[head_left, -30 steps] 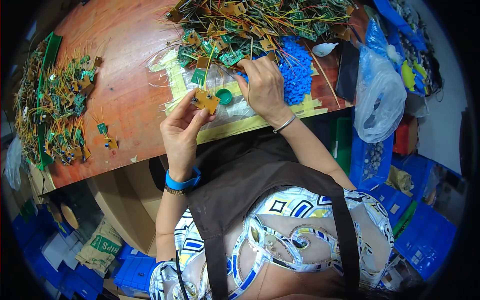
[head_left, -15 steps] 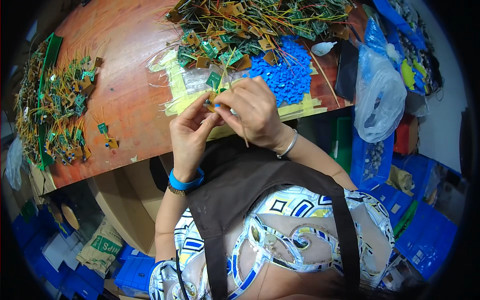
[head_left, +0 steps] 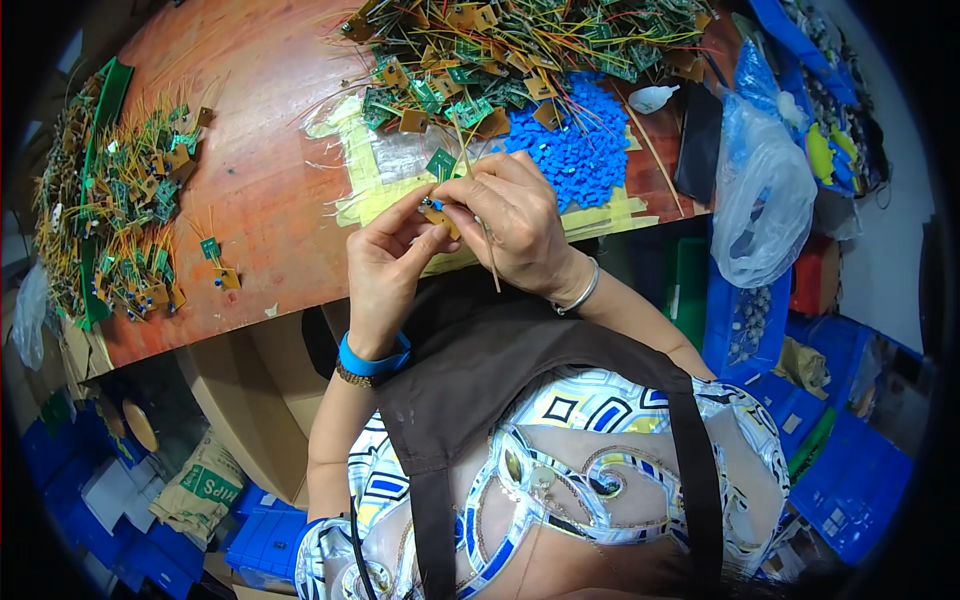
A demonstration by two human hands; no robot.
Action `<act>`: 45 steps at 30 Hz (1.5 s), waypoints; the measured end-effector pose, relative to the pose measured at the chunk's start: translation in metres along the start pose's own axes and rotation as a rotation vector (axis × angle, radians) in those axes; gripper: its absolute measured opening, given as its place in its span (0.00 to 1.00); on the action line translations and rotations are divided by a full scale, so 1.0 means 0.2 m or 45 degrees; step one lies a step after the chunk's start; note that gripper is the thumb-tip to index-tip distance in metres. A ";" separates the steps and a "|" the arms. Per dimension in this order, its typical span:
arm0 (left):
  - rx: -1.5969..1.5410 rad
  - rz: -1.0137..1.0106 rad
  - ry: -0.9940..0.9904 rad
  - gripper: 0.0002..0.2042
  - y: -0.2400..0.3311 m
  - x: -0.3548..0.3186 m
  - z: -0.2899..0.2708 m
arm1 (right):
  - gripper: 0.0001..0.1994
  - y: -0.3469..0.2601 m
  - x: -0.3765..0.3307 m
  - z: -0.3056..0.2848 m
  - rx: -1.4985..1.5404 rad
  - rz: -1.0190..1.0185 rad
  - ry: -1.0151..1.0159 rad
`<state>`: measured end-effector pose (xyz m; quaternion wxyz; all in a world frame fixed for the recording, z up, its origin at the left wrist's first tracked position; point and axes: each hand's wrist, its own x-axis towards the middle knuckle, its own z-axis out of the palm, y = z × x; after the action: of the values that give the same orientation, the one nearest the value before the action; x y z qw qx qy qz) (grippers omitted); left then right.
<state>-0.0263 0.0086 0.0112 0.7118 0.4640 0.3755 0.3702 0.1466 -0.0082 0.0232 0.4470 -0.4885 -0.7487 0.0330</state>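
My left hand (head_left: 384, 268) pinches a small brown circuit board (head_left: 448, 225) by its edge. A tiny blue cap (head_left: 436, 205) shows at the board, between the fingertips of both hands. Just beyond them a little green circuit board (head_left: 441, 163) stands out, seemingly wired to the brown one. My right hand (head_left: 520, 230) is closed round a thin wooden stick (head_left: 491, 262), its fingertips meeting the brown board. Whether those fingertips also touch the cap cannot be made out. A heap of blue caps (head_left: 575, 145) lies beyond my right hand, on yellow tape (head_left: 370, 205).
A tangled pile of wired boards (head_left: 500, 50) covers the table's far side. More wired boards (head_left: 140, 220) lie at the left by a green divider (head_left: 100, 190). At the right are another stick (head_left: 655, 160), a white bottle (head_left: 652, 98) and a plastic bag (head_left: 765, 200).
The brown board has turned between my fingers, and its flat face now shows below the blue cap. Both hands keep nearly the same place; the whole view has shifted slightly.
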 end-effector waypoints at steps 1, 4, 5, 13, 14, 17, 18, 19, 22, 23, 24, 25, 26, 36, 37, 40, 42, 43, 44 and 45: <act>0.010 -0.006 0.000 0.20 0.00 0.00 0.00 | 0.14 0.00 0.00 0.00 0.001 0.000 0.001; -0.014 -0.008 -0.009 0.20 0.00 0.00 0.00 | 0.13 0.00 0.00 0.01 0.007 0.004 0.011; -0.014 -0.009 -0.009 0.20 0.00 0.00 0.00 | 0.13 0.00 0.00 0.01 0.010 0.006 0.018; 0.052 0.020 -0.001 0.18 0.00 -0.01 0.00 | 0.13 -0.01 -0.01 0.02 0.016 0.020 0.043; 0.051 0.020 -0.001 0.18 0.00 -0.01 0.00 | 0.13 -0.02 -0.01 0.02 0.014 0.023 0.040; -0.037 -0.013 0.063 0.15 -0.01 -0.01 0.01 | 0.13 -0.03 -0.02 0.02 0.019 0.033 0.027; -0.029 -0.017 0.089 0.14 -0.02 -0.01 0.00 | 0.13 -0.04 -0.02 0.02 0.025 0.042 0.017; -0.023 -0.019 0.113 0.13 -0.02 -0.01 0.00 | 0.13 -0.04 -0.02 0.03 0.023 0.041 0.017; -0.025 0.006 0.138 0.12 -0.02 -0.01 -0.02 | 0.13 -0.05 -0.01 0.05 0.015 0.049 -0.009; -0.026 0.007 0.137 0.12 -0.03 -0.02 -0.04 | 0.12 -0.06 -0.01 0.06 0.075 0.045 -0.003; -0.018 0.029 0.197 0.12 -0.03 -0.03 -0.07 | 0.12 -0.06 0.00 0.06 0.137 0.041 0.002; -0.011 0.054 0.252 0.12 -0.03 -0.04 -0.10 | 0.12 -0.05 0.01 0.05 0.131 0.039 0.003; 0.022 0.101 0.308 0.12 -0.01 -0.05 -0.14 | 0.12 -0.03 0.03 0.04 0.095 0.031 0.075; 1.347 0.246 0.954 0.12 0.12 -0.24 -1.01 | 0.09 0.19 0.07 -0.04 -0.122 0.147 0.200; 1.828 0.465 0.995 0.12 0.14 -0.20 -0.98 | 0.09 0.18 0.07 -0.04 -0.127 0.147 0.191; 2.082 0.864 0.934 0.12 0.19 -0.02 -0.70 | 0.09 0.15 0.06 -0.03 -0.112 0.137 0.184; 1.707 0.866 0.620 0.13 0.18 0.12 -0.49 | 0.08 0.13 0.06 -0.03 -0.073 0.117 0.179; 1.633 0.899 0.463 0.14 0.16 0.22 -0.39 | 0.08 0.13 0.05 -0.04 -0.038 0.105 0.164; 1.661 1.048 0.355 0.14 0.15 0.31 -0.34 | 0.08 0.11 0.05 -0.05 0.009 0.083 0.149; 1.750 1.088 0.282 0.13 0.15 0.39 -0.31 | 0.08 0.09 0.04 -0.06 0.008 0.080 0.150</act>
<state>-0.0513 0.1098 0.0067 0.0243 0.8608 0.3774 0.3405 0.1670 0.0034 0.0265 0.4905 -0.5115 -0.7053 0.0205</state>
